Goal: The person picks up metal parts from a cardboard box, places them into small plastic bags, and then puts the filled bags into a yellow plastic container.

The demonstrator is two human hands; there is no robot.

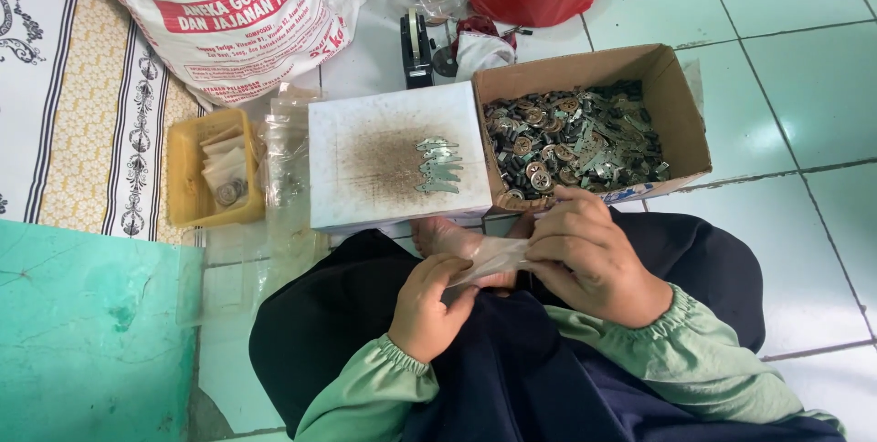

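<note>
a small clear plastic bag (pixel 493 259) is pinched between the fingers of the left hand (pixel 429 305) and the right hand (pixel 585 255), held over the lap just below the white box (pixel 397 154) on which a few flat metal pieces (pixel 438 166) lie; the bag's mouth appears to be being worked open, so a steady pinch on both edges is judged necessary, with the cardboard box of parts (pixel 585 136) near

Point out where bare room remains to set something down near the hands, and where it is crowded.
Bare floor tiles right of the cardboard box are free, as are both sides of the white box top around the small metal pieces. Crowded: the yellow tray, plastic bags, and the lap where left hand and right hand hold a clear bag.
</note>
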